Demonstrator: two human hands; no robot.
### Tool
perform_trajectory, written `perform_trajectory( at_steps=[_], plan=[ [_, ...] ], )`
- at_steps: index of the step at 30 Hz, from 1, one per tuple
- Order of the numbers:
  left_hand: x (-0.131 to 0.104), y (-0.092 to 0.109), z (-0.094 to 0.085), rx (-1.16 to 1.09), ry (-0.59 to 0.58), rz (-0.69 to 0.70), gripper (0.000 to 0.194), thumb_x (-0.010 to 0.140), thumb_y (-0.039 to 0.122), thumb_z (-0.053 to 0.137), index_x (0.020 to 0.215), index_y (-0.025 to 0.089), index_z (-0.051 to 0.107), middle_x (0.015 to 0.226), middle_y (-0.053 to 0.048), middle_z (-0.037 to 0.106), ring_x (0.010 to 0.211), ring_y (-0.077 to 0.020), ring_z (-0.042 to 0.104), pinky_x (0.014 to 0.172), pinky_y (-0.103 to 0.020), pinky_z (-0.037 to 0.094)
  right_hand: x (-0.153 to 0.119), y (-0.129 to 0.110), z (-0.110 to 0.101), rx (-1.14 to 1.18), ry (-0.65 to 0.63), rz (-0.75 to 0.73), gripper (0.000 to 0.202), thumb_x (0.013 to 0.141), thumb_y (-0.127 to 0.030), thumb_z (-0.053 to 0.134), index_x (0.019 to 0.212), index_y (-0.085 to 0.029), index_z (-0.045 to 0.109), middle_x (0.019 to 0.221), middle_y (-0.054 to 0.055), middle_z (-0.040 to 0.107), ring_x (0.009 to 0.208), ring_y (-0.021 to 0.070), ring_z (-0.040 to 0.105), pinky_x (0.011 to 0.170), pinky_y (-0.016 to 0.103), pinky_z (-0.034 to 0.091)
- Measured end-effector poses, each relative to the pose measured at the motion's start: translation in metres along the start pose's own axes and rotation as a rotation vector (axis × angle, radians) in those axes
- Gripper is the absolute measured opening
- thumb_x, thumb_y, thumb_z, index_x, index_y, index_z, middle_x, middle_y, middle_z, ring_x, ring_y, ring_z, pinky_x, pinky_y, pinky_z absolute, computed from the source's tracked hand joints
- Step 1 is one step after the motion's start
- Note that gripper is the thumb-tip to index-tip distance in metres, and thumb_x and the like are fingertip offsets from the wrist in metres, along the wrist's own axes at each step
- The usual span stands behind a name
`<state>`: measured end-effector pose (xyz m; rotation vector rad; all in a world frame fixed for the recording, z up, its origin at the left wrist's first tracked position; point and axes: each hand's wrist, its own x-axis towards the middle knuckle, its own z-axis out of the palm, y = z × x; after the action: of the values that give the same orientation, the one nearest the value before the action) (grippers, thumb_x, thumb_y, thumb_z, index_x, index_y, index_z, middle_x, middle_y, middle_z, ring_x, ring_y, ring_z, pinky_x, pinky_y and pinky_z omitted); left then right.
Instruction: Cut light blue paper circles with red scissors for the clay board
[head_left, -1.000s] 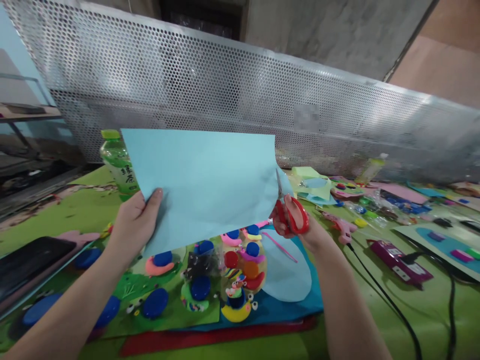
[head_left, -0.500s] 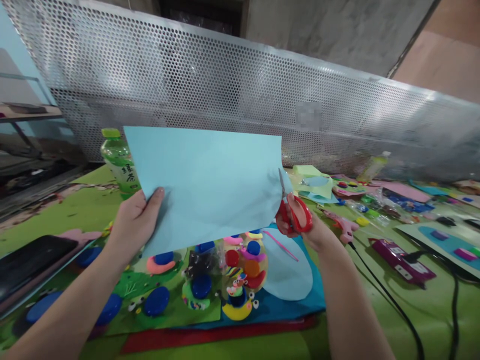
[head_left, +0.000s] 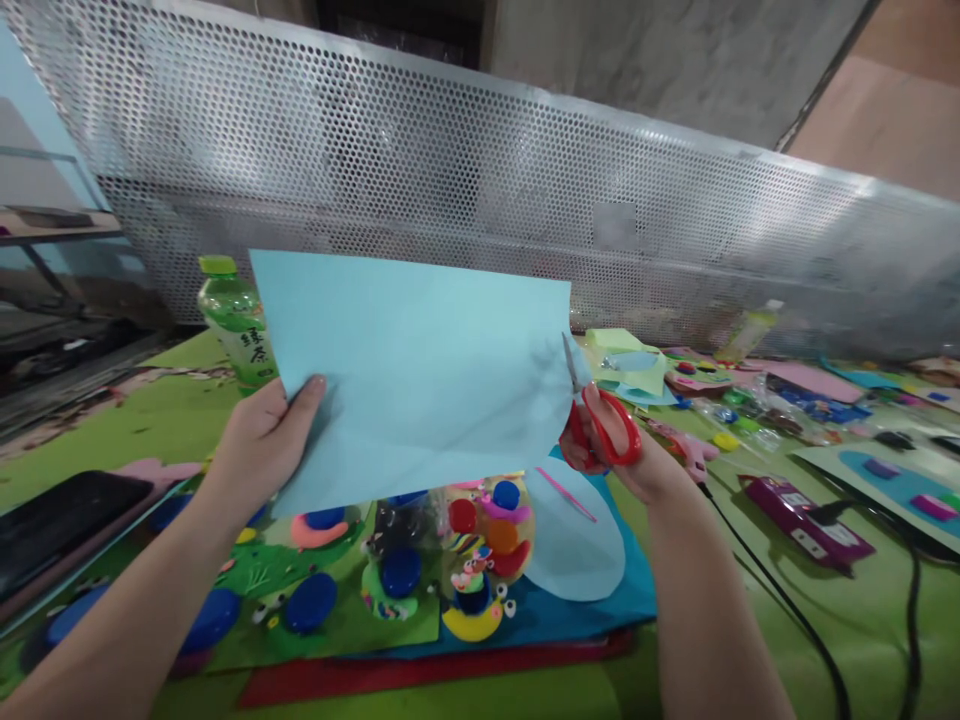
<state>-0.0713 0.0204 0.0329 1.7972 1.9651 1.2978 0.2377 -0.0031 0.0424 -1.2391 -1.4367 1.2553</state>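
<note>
Holding confirmed: sheet in left hand, scissors in right hand

The sheet, pale blue and apparently paper or thin card, is held up between the two grips, above the craft pieces. Its left margin is pinched by the left hand, the thumb on the facing side and the fingers hidden behind. The scissors are gripped by their red handles in the right hand, and a blade is seen at the sheet's right edge. How far the blades are parted cannot be told.

The sheet is judged light, flexible and easily creased, with little risk of slipping. Bending is noted towards the right grip; a flat pinch close to the margin is advised. The scissors are judged rigid, to be held by the handles only.

On the bottle, just beyond the left grip, two large Chinese characters are read as "green tea"; smaller print is illegible. On the power strip, right of the right grip, markings are seen but cannot be made out. No brand can be confirmed on the scissors.
</note>
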Motion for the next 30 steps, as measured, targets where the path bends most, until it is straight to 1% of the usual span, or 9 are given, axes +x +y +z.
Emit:
perform_trajectory(
  at_steps=[2, 6, 10, 13, 16, 20, 23, 27, 30],
  plan=[
    [0.0, 0.0, 0.0, -0.008, 0.006, -0.011, 0.033, 0.077, 0.051, 0.034, 0.062, 0.025, 0.046, 0.056, -0.001, 0.056, 0.048, -0.0165, 0.054, 0.04, -0.026, 0.039, -0.001, 0.001, -0.002, -0.017, 0.006, 0.011, 0.057, 0.071, -0.071, 0.045, 0.047, -0.019, 0.042, 0.041, -0.001, 0.039, 0.039, 0.0084, 0.031, 0.039, 0.024, 0.019],
    [0.001, 0.0, 0.001, 0.002, 0.02, -0.022, 0.031, 0.077, 0.048, 0.037, 0.06, 0.023, 0.045, 0.054, 0.0, 0.052, 0.05, -0.0164, 0.052, 0.042, -0.024, 0.037, -0.001, 0.004, -0.007, -0.019, 0.035, 0.063, 0.053, 0.071, -0.068, 0.05, 0.051, -0.019, 0.046, 0.041, -0.001, 0.041, 0.038, 0.0088, 0.033, 0.039, 0.024, 0.023],
    [0.001, -0.001, 0.002, -0.044, -0.006, -0.015, 0.032, 0.076, 0.048, 0.041, 0.063, 0.02, 0.048, 0.055, 0.001, 0.053, 0.052, -0.016, 0.051, 0.046, -0.023, 0.037, -0.001, 0.008, -0.011, -0.013, 0.03, 0.046, 0.052, 0.072, -0.067, 0.048, 0.051, -0.019, 0.042, 0.042, -0.001, 0.044, 0.039, 0.0089, 0.035, 0.039, 0.024, 0.025],
    [0.0, -0.003, 0.002, -0.085, -0.034, -0.013, 0.032, 0.078, 0.048, 0.041, 0.068, 0.019, 0.051, 0.062, 0.0, 0.058, 0.056, -0.0161, 0.053, 0.049, -0.022, 0.039, 0.0, 0.008, -0.011, -0.022, 0.022, 0.067, 0.056, 0.072, -0.07, 0.043, 0.049, -0.019, 0.04, 0.041, 0.0, 0.042, 0.038, 0.0093, 0.035, 0.038, 0.023, 0.022],
    [0.001, -0.004, 0.0, -0.09, -0.034, -0.013, 0.031, 0.079, 0.046, 0.042, 0.071, 0.018, 0.054, 0.066, -0.001, 0.06, 0.059, -0.0168, 0.054, 0.052, -0.022, 0.041, -0.001, 0.005, -0.01, -0.056, 0.016, 0.077, 0.059, 0.067, -0.074, 0.046, 0.047, -0.019, 0.04, 0.041, -0.001, 0.041, 0.038, 0.0085, 0.032, 0.039, 0.024, 0.022],
    [0.001, -0.002, -0.003, -0.105, -0.038, -0.017, 0.031, 0.078, 0.047, 0.043, 0.072, 0.018, 0.054, 0.067, -0.001, 0.061, 0.059, -0.0169, 0.055, 0.05, -0.022, 0.04, -0.003, 0.001, -0.011, -0.07, 0.024, 0.07, 0.06, 0.06, -0.076, 0.051, 0.044, -0.019, 0.042, 0.041, 0.0, 0.041, 0.038, 0.0091, 0.033, 0.041, 0.026, 0.026],
    [0.0, 0.0, -0.006, -0.12, -0.059, -0.052, 0.032, 0.077, 0.049, 0.043, 0.073, 0.019, 0.054, 0.066, -0.001, 0.062, 0.056, -0.0166, 0.055, 0.046, -0.021, 0.04, -0.003, 0.004, -0.012, -0.067, 0.014, 0.06, 0.058, 0.064, -0.074, 0.049, 0.046, -0.02, 0.043, 0.041, 0.0, 0.041, 0.039, 0.0094, 0.032, 0.041, 0.027, 0.026],
    [0.001, -0.002, -0.007, -0.123, -0.083, -0.081, 0.034, 0.076, 0.052, 0.044, 0.074, 0.02, 0.055, 0.064, -0.001, 0.063, 0.053, -0.0173, 0.056, 0.044, -0.022, 0.04, -0.001, 0.014, -0.017, -0.052, -0.006, 0.027, 0.054, 0.073, -0.067, 0.046, 0.048, -0.02, 0.042, 0.042, -0.001, 0.042, 0.039, 0.0092, 0.033, 0.04, 0.025, 0.025],
    [0.003, -0.005, -0.008, -0.113, -0.075, -0.073, 0.034, 0.076, 0.051, 0.044, 0.077, 0.02, 0.056, 0.065, -0.001, 0.064, 0.054, -0.0174, 0.057, 0.045, -0.022, 0.042, -0.001, 0.016, -0.019, -0.074, -0.002, 0.001, 0.048, 0.073, -0.061, 0.051, 0.049, -0.02, 0.043, 0.043, -0.001, 0.043, 0.039, 0.0091, 0.034, 0.041, 0.025, 0.026]
  ],
)
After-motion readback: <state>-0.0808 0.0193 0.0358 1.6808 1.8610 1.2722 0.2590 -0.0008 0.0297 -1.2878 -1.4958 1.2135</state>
